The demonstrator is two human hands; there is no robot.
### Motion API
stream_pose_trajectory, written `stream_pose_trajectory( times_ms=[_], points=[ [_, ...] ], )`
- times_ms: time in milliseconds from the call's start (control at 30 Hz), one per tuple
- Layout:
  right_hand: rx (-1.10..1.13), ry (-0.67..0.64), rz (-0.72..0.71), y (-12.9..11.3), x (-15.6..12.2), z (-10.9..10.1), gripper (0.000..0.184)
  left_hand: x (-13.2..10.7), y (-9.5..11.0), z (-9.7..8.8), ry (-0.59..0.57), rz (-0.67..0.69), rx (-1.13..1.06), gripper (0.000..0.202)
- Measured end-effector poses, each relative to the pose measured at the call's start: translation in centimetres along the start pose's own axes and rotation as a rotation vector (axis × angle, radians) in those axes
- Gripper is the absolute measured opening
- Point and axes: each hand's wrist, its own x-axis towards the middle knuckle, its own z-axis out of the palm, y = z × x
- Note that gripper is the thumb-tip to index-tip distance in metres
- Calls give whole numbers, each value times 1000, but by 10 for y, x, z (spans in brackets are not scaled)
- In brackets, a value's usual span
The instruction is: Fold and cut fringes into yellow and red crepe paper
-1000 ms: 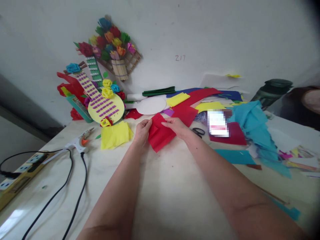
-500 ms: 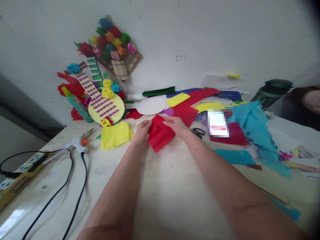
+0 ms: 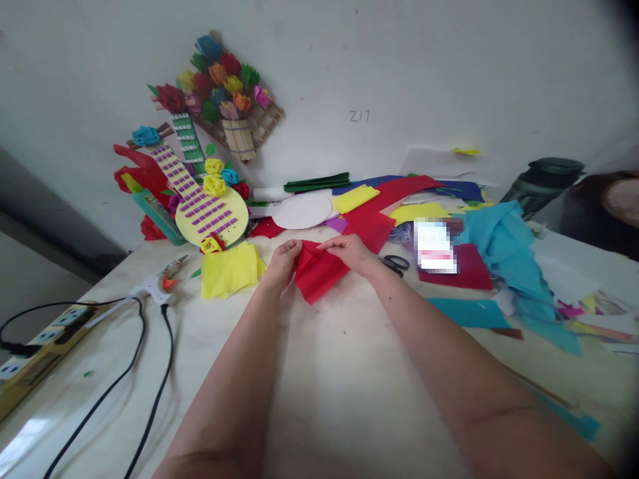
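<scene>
Between my two hands is a square of red crepe paper (image 3: 319, 276), its upper edge folded over and a loose corner hanging toward me. My left hand (image 3: 283, 266) pinches the paper's left corner between thumb and fingers. On the upper right side, my right hand (image 3: 352, 253) pinches the folded edge with its fingertips. To the left of my left hand lie yellow paper squares (image 3: 230, 269) in a loose stack. Black-handled scissors (image 3: 396, 264) lie just beyond my right wrist, their blades partly hidden by it.
At left are a glue gun (image 3: 152, 289) with a black cord, a power strip (image 3: 44, 339) and a decorated paper guitar (image 3: 212, 213). White discs (image 3: 302, 211) and coloured sheets line the wall. A blurred phone (image 3: 435, 246), blue paper (image 3: 509, 239) and a dark bottle (image 3: 546, 179) stand or lie right.
The red paper's top corner, which stood up between my hands, is now folded down. My right hand's fingertips have moved slightly along the edge; my left hand keeps its hold.
</scene>
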Motion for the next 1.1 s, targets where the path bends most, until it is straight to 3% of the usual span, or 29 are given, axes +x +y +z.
stream_pose_trajectory(
  times_ms=[133, 233, 433, 600, 767, 867, 1000, 1100],
  points=[
    [-63, -9, -34, 0, 0, 0, 20, 2, 1, 2, 41, -35, -70, 18],
    [-82, -28, -43, 1, 1, -1, 21, 2, 1, 4, 59, -87, -49, 29],
    [-61, -48, -29, 1, 0, 0, 23, -2, 0, 4, 68, 19, 195, 32],
    [95, -66, 19, 5, 0, 2, 38, -2, 1, 5, 90, 101, 273, 32],
    [139, 38, 87, 6, 3, 5, 21, -3, 4, 8, 70, 76, 175, 34],
    [227, 92, 178, 5, 4, 5, 21, -5, 6, 8, 53, 23, 128, 43],
    [314, 210, 255, 5, 6, 4, 18, -7, 8, 6, 19, 112, 297, 78],
    [327, 320, 284, 7, 7, 3, 16, -5, 4, 4, 2, 242, 500, 83]
  ],
)
